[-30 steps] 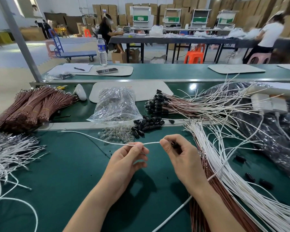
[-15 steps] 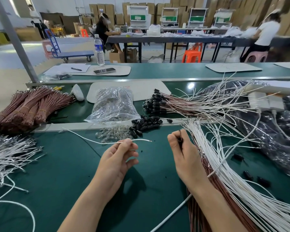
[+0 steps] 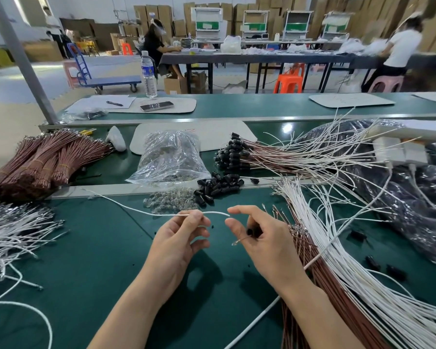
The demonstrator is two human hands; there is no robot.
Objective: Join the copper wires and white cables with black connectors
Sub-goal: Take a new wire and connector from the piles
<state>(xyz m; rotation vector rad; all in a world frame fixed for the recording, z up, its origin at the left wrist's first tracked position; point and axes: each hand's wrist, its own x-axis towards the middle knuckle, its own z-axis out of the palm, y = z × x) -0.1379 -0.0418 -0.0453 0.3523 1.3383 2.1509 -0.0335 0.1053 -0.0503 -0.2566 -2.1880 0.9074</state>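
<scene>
My left hand (image 3: 179, 238) pinches a thin white cable (image 3: 136, 210) between thumb and forefinger; its free end points right, towards my right hand (image 3: 262, 238). That hand holds a black connector (image 3: 252, 231) in its curled fingers, with a short copper wire tip (image 3: 241, 240) sticking out to the left. Its thumb and forefinger are apart, close to the cable's end. Loose black connectors (image 3: 219, 186) lie in a heap beyond my hands. A fan of white cables (image 3: 337, 260) and copper wires (image 3: 312, 285) lies at the right.
A clear plastic bag (image 3: 169, 157) and small clear parts (image 3: 171, 201) sit ahead. Bundled copper wires (image 3: 45, 159) lie at the left, white cables (image 3: 13, 230) below them. Finished wires with black connectors (image 3: 237, 153) fan out right. A black bag (image 3: 413, 197) fills the right side.
My right hand has moved left again, towards the cable's end, and opened its thumb and forefinger. The copper tip now shows under it. My left hand still holds the white cable.
</scene>
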